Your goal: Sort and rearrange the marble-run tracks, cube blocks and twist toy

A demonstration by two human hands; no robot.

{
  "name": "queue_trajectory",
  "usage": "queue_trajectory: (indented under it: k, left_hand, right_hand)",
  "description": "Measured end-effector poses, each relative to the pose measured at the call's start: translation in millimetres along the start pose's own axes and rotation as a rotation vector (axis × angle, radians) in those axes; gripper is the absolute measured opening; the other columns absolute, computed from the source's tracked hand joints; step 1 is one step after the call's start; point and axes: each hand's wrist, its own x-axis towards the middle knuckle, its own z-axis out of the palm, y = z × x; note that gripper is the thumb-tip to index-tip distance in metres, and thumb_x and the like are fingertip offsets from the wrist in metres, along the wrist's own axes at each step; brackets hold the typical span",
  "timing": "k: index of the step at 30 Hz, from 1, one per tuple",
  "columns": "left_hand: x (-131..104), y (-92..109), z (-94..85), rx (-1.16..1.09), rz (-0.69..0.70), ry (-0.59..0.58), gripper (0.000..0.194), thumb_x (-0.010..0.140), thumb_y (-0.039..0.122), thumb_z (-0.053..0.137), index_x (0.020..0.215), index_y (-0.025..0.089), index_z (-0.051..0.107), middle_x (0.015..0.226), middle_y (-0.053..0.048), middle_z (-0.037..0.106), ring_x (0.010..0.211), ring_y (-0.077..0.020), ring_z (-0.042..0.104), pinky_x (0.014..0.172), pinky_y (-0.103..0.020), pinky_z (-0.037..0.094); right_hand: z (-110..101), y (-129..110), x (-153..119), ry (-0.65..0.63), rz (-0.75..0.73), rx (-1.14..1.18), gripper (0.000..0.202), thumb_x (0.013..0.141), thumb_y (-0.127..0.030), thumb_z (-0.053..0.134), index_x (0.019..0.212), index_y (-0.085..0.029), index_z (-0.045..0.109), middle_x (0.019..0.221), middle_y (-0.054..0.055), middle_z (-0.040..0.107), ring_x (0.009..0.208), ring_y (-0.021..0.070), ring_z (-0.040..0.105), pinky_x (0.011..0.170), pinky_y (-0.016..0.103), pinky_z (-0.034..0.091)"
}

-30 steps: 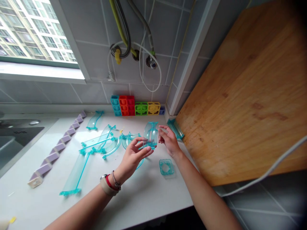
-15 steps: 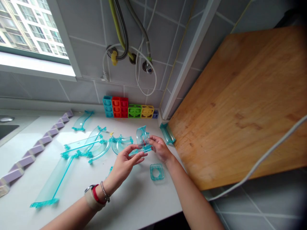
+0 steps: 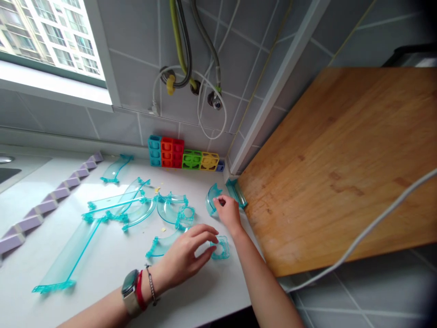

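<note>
My right hand (image 3: 228, 212) is closed in a pinch on a curved translucent teal track piece (image 3: 211, 199), close to the counter at the wall corner. My left hand (image 3: 191, 248) has its fingers apart. Its fingertips are at the left edge of a flat square teal piece with a round hole (image 3: 223, 248); whether they touch is unclear. Partly behind my left hand lies another curved teal piece (image 3: 162, 246). A second square teal piece (image 3: 187, 214) sits at the end of a joined group of curved teal track pieces (image 3: 141, 214).
A long straight teal track (image 3: 71, 255) and a zigzag row of lilac blocks (image 3: 46, 206) lie to the left. Coloured cube blocks (image 3: 172, 152) stand against the wall. Teal pieces (image 3: 236, 193) lean by a wooden board (image 3: 341, 173) at right. A white cable (image 3: 358, 243) crosses the board.
My hands have moved apart. My right hand holds the curved piece farther right, while my left hand has let go and moved down toward the square piece.
</note>
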Motion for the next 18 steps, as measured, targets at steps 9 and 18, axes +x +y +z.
queue_trajectory:
  k: [9,18]
  left_hand:
    - [-12,-2,13.8,0.218,0.076,-0.264,0.034,0.09,0.018,0.068,0.123,0.027,0.069,0.153,-0.01,0.053,0.146,-0.0339,0.045,0.117,-0.052,0.045]
    - [-13,-7,15.3,0.234,0.074,-0.266,0.037,0.091,0.017,0.066,0.125,0.031,0.07,0.144,-0.007,0.062,0.145,-0.034,0.047,0.115,-0.052,0.047]
  right_hand:
    - [-6,-2,1,0.183,-0.129,-0.066,0.033,0.093,-0.038,0.063,0.116,-0.018,0.072,0.109,0.014,0.068,0.1,0.0261,0.065,0.095,0.038,0.051]
    - [-4,-26,-14,-0.088,-0.102,-0.014,0.036,0.096,-0.05,0.059,0.1,-0.021,0.08,0.06,0.002,0.062,0.056,0.0202,0.06,0.063,0.033,0.051]
